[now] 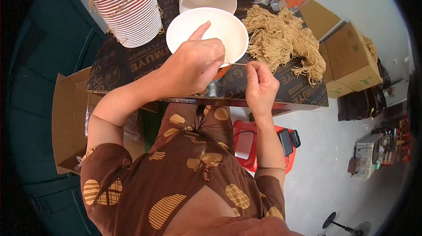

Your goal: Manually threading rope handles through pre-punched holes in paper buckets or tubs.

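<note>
Head view: you steady a white paper bowl (pixel 209 34) and pull a tan string (pixel 235 64) at its rim.

Your left hand (pixel 195 67) grips the rim, forefinger raised; your right hand (pixel 260 83) pinches the string taut. A hard tug could snap it or tip the bowl toward the string bundle (pixel 285 40).

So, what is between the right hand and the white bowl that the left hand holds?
In the head view, one thin tan string runs from the right hand to the white bowl held by the left hand; under it is the dark board.
</note>
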A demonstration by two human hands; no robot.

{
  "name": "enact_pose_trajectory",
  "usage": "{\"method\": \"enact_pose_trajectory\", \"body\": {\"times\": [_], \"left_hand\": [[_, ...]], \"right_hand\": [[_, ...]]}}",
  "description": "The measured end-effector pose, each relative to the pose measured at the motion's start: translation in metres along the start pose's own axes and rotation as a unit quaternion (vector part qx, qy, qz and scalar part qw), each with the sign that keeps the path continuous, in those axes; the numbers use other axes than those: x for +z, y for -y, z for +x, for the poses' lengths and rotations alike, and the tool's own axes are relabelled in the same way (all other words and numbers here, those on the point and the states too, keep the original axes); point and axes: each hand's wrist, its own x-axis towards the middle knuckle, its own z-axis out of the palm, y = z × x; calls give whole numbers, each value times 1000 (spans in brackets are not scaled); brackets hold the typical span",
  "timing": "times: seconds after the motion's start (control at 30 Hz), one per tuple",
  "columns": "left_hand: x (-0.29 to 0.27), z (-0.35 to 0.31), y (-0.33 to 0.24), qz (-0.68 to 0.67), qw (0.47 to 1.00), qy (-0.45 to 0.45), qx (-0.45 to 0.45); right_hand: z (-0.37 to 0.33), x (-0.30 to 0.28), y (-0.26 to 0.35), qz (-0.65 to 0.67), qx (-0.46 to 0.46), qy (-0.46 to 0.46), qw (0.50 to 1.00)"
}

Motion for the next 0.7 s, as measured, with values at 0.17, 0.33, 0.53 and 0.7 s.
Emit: {"method": "enact_pose_trajectory", "body": {"times": [0.17, 0.33, 0.53, 0.7], "left_hand": [[2, -4, 0, 81, 996, -37, 27], [-10, -21, -1, 118, 975, -169, 77], [-9, -64, 9, 80, 969, -234, 12], [6, -92, 24, 60, 959, -271, -54]], "right_hand": [[-1, -18, -10, -49, -37, 82, 995], [3, -72, -38, -116, -54, -55, 990], [-11, -162, -113, -467, 4, -115, 877], [4, -208, -170, -550, 49, -88, 829]]}}
